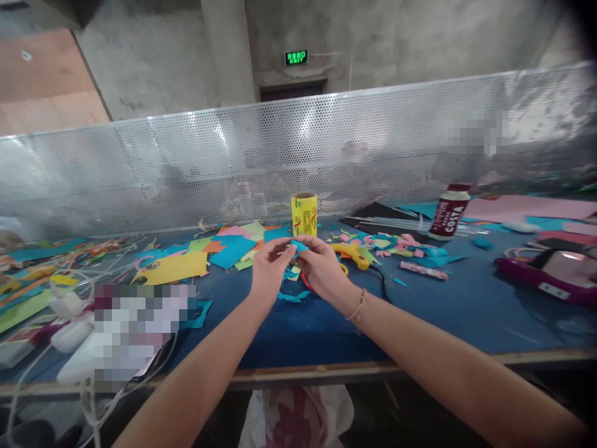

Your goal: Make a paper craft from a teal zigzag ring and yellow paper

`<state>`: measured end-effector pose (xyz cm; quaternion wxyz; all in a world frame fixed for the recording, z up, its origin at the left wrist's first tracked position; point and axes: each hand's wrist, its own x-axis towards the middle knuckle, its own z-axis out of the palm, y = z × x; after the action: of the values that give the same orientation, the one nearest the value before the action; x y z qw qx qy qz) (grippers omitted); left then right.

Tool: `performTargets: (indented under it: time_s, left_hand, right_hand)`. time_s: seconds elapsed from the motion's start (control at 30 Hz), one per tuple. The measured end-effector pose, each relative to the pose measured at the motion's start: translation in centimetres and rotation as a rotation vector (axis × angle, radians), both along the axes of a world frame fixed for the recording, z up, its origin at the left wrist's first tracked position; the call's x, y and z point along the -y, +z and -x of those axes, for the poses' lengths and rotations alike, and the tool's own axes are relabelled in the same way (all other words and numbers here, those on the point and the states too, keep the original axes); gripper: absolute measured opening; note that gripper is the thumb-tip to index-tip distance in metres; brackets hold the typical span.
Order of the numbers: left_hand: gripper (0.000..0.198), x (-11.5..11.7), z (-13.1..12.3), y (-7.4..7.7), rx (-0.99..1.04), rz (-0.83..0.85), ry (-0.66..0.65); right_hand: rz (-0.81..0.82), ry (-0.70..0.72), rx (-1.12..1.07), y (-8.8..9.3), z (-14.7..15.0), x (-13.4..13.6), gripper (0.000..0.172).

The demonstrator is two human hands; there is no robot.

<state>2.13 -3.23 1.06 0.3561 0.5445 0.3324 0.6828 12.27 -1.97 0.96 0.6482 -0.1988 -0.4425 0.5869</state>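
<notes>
My left hand [270,264] and my right hand [324,267] meet over the middle of the blue table. Between their fingertips they pinch a small piece of blue paper [300,246]; its exact shape is partly hidden by the fingers. Just behind them a yellow printed roll [304,214] stands upright. A yellow glue gun [352,254] with a black cord lies to the right of my right hand. Blue paper scraps [293,297] lie on the table below the hands. Something red, partly covered by my right hand, shows beside its wrist.
Coloured paper sheets [175,267] spread to the left, near white cables and a charger [68,303]. To the right are paper scraps [392,242], a maroon-labelled bottle [450,211] and a purple case [545,277]. A perforated metal screen [289,137] borders the table's back.
</notes>
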Motion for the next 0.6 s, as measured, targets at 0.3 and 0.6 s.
performTargets:
  time_s: [0.3, 0.6]
  left_hand:
    - [0.021, -0.5, -0.1, 0.0, 0.167, 0.083, -0.099]
    - [0.023, -1.2, 0.3, -0.4, 0.159, 0.115, -0.057]
  right_hand:
    - [-0.079, -0.114, 0.122, -0.4, 0.0, -0.3, 0.021]
    - [-0.137, -0.178, 0.225, -0.6, -0.6, -1.2, 0.017]
